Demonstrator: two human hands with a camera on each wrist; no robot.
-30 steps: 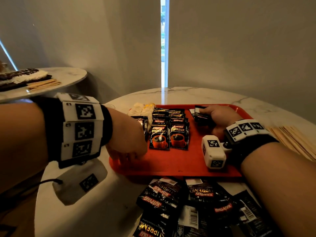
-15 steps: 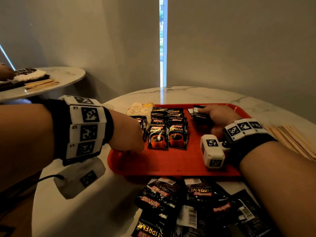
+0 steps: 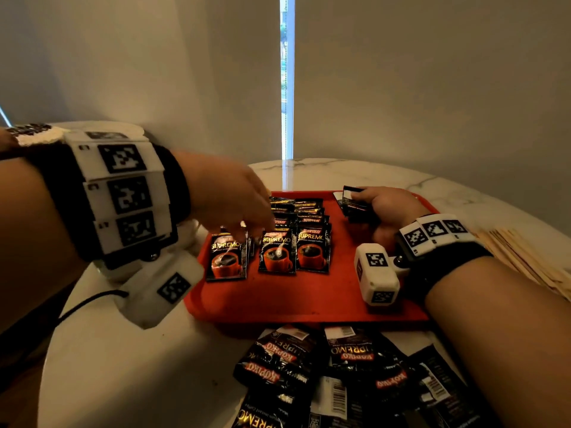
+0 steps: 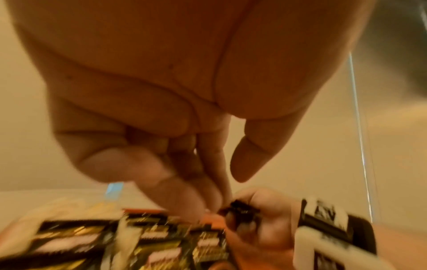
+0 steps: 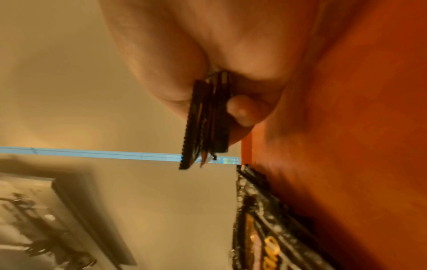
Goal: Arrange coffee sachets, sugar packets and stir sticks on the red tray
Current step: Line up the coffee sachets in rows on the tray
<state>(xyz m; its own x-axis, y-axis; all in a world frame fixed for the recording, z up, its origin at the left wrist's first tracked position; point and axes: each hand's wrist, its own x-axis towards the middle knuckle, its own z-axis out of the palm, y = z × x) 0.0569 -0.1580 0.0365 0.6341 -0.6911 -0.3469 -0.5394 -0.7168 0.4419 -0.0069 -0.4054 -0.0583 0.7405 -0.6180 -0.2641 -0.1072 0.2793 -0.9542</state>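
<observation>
Nearest us, loose coffee sachets (image 3: 324, 375) lie at the tabletop's (image 3: 129, 381) near edge. On the red tray (image 3: 309, 301), our left hand (image 3: 228, 199) hovers empty, fingers relaxed, over sachet rows (image 3: 279, 245). At the tray's far-right corner, our right hand (image 3: 386, 211) clutches a sachet bundle (image 3: 352, 202).

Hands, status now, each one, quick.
Left hand: open, fingers relaxed, holding nothing, above the red plastic tray.
Right hand: grips a small stack of black coffee sachets.
</observation>
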